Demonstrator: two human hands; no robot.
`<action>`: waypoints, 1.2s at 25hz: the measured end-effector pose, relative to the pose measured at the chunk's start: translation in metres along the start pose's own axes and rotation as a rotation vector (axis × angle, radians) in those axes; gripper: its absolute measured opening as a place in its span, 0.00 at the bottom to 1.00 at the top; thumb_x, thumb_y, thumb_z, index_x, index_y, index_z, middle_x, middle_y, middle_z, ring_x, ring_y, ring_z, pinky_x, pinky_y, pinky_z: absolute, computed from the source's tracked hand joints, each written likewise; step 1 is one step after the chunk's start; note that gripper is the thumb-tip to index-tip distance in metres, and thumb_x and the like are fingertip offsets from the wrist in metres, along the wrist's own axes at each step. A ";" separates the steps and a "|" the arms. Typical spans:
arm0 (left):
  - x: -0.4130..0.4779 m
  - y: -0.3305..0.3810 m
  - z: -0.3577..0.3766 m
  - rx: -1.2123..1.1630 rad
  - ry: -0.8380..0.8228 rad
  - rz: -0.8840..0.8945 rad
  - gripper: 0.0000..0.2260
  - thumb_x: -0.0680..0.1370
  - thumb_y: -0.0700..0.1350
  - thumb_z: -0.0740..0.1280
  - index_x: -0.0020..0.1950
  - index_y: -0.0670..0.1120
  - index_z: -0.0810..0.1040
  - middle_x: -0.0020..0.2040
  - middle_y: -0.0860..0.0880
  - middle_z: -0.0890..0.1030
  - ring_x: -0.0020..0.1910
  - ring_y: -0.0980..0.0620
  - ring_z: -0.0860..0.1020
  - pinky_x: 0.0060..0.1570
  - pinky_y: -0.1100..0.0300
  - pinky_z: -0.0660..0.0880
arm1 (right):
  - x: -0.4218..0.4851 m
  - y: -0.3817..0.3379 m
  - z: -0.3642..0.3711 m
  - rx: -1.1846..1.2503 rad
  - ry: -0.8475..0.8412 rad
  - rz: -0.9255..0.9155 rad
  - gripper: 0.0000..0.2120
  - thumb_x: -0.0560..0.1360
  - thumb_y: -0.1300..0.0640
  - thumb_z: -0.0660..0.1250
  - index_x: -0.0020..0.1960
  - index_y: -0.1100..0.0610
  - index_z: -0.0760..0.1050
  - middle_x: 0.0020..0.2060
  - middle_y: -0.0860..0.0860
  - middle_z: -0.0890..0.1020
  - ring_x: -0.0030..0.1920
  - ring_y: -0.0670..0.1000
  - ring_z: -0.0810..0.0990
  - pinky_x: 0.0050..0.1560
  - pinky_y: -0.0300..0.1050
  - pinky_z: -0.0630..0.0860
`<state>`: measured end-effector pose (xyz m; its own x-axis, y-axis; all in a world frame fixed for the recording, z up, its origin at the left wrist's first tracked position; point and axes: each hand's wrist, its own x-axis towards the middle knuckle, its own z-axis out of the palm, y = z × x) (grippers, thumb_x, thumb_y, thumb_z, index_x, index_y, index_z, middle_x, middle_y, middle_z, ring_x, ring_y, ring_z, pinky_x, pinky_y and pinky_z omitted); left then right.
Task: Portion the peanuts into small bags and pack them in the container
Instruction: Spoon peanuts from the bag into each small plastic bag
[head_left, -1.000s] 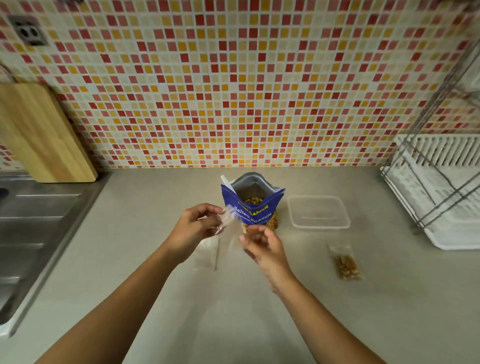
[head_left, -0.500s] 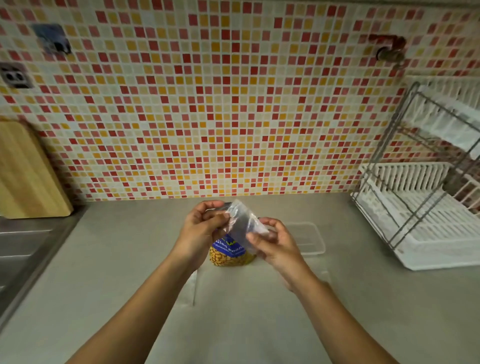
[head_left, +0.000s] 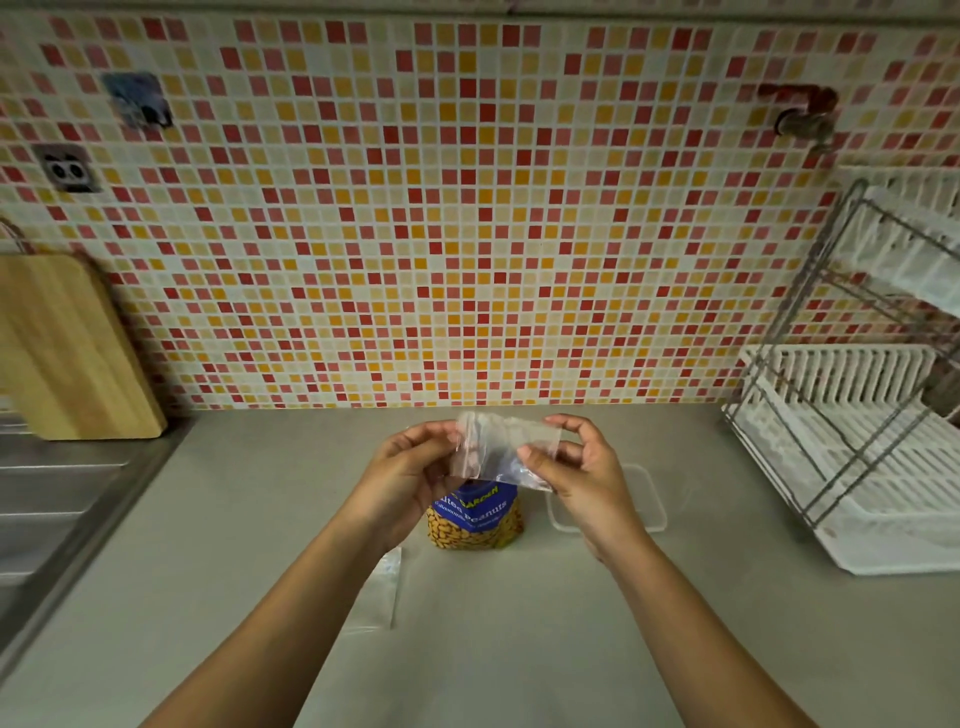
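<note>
Both my hands hold a small clear plastic bag (head_left: 501, 449) up above the counter. My left hand (head_left: 410, 475) pinches its left edge and my right hand (head_left: 582, 467) pinches its right side. The bag looks empty. Below it stands the blue peanut pouch (head_left: 475, 522), with peanuts showing through its lower window; its top is hidden by the bag and hands. A clear plastic container (head_left: 647, 506) lies on the counter right of the pouch, partly behind my right hand. Spare clear bags (head_left: 384, 587) lie flat left of the pouch.
A white dish rack (head_left: 852, 457) with a wire frame fills the right side. A wooden cutting board (head_left: 67, 348) leans on the tiled wall at left, above a steel sink drainer (head_left: 57, 514). The grey counter (head_left: 493, 649) stretches toward me.
The view tilted up toward the wall. My hands raised the small clear bag and spread it wider between them, over the peanut pouch. The filled bag seen earlier on the right is out of sight.
</note>
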<state>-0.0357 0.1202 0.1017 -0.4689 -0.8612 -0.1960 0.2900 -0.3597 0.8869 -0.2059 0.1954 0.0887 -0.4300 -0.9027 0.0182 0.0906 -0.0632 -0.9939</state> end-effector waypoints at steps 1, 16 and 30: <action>0.001 0.001 -0.001 0.042 -0.005 0.012 0.07 0.77 0.34 0.62 0.48 0.40 0.80 0.41 0.44 0.83 0.38 0.51 0.82 0.39 0.58 0.80 | 0.002 0.000 0.000 -0.014 0.002 0.004 0.19 0.67 0.62 0.74 0.54 0.50 0.72 0.41 0.51 0.84 0.42 0.50 0.82 0.44 0.42 0.77; 0.014 0.008 -0.015 0.703 0.203 0.112 0.07 0.77 0.38 0.65 0.53 0.42 0.81 0.47 0.44 0.83 0.46 0.47 0.81 0.43 0.58 0.80 | 0.015 0.003 -0.004 -0.111 -0.092 0.116 0.24 0.75 0.61 0.66 0.66 0.44 0.64 0.57 0.50 0.79 0.52 0.46 0.80 0.47 0.36 0.75; 0.010 0.017 -0.004 0.894 0.142 0.257 0.13 0.74 0.37 0.68 0.50 0.48 0.66 0.38 0.47 0.84 0.39 0.52 0.82 0.36 0.61 0.79 | 0.026 -0.005 0.027 -1.269 -0.237 -0.548 0.38 0.65 0.30 0.66 0.69 0.47 0.64 0.67 0.44 0.70 0.70 0.47 0.62 0.72 0.48 0.49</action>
<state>-0.0326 0.1037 0.1134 -0.3567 -0.9327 0.0538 -0.4048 0.2062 0.8908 -0.1931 0.1610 0.0972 0.0260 -0.9465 0.3218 -0.9551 -0.1186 -0.2716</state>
